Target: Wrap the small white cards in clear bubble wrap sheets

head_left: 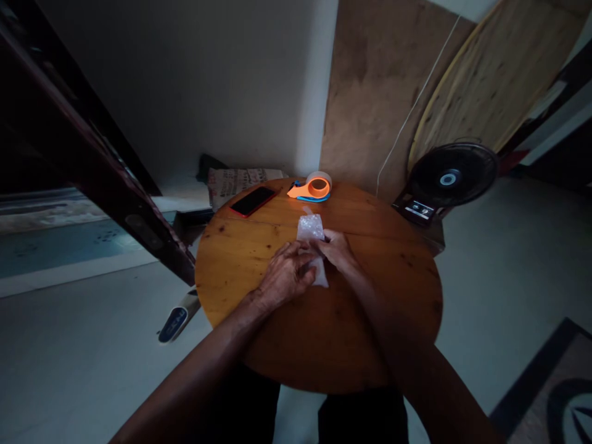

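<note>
Wrap (311,227) between both hands, long axis running from just short of 12 o'clock to just short of 6.

From my end of the feed, the wrap is near the middle of the round table (393,277), under my fingers; neither hand is clearly nearer, since both touch it. My right hand (338,250) sits at its 3 o'clock, thumb and fingers pinching the edge around mid-length; my left hand (287,271) comes in from 8 o'clock, fingers bent across it, and I cannot tell whether they pinch or only press. I judge that lean matters most: the upper end points towards the tape dispenser (318,186) at 12, with the phone (252,201) off at 10.
</note>
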### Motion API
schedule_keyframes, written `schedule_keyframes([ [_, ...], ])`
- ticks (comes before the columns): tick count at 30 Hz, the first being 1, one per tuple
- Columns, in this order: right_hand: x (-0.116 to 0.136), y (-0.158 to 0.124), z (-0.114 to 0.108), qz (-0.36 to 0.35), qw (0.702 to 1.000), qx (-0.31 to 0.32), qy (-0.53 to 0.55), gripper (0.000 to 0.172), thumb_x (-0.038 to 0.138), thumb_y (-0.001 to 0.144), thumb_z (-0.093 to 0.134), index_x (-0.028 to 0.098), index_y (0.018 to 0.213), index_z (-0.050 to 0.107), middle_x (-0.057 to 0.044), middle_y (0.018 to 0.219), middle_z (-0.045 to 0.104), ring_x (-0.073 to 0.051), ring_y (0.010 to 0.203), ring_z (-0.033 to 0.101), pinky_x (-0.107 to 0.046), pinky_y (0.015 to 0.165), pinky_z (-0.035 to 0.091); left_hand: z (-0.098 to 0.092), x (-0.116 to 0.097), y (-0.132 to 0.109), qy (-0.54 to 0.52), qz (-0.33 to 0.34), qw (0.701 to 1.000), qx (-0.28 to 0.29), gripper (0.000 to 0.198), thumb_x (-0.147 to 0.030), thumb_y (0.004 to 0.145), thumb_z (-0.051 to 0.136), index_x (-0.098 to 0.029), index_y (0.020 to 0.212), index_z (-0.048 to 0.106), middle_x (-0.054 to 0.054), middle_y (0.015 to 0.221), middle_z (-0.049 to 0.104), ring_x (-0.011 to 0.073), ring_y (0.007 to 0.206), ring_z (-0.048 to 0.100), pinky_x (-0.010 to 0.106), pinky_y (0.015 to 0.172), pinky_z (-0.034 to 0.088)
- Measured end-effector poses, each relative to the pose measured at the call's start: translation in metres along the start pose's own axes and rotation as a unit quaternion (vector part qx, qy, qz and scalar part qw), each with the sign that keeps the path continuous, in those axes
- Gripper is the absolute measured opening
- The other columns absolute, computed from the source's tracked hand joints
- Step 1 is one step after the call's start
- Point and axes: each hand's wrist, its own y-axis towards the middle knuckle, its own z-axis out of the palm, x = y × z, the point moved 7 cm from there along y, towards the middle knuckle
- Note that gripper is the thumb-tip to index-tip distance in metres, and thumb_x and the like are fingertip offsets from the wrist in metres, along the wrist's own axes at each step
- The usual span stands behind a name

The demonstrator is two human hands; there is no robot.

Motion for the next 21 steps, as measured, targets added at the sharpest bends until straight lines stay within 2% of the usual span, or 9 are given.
schedule_keyframes([
  [5,-0.003,0.001,-0.001,-0.011,0.999,-0.011,-0.032,0.026,0.044,0.067,0.063,0.018,0.066,0.057,0.005,0.057,0.046,-0.010,0.055,0.040,-0.021,0.049,0.028,-0.001,-0.006,0.000,0.003,-0.011,1.000,0.027,0.028,-0.022,0.085,0.055,-0.020,0.110,0.066,0.008,0.123,0.059,0.0222,0.107,0.062,0.038,0.092,0.053],
  [13,0.020,-0.011,-0.003,0.030,0.996,0.036,0.075,0.035,0.052,0.069,0.060,0.017,0.065,0.056,0.005,0.057,0.045,-0.010,0.054,0.039,-0.024,0.050,0.028,0.003,-0.006,0.000,-0.021,-0.014,0.999,0.044,0.027,-0.019,0.085,0.052,-0.018,0.109,0.066,0.009,0.117,0.063,0.0211,0.101,0.065,0.036,0.087,0.056],
  [21,0.016,-0.007,-0.008,0.000,0.998,-0.032,0.052,0.031,0.047,0.068,0.059,0.016,0.064,0.057,0.005,0.056,0.042,-0.010,0.056,0.037,-0.023,0.050,0.027,0.005,-0.007,0.001,-0.075,0.014,0.996,0.044,0.030,-0.015,0.083,0.053,-0.015,0.110,0.066,0.011,0.117,0.062,0.0211,0.105,0.063,0.036,0.092,0.054],
])
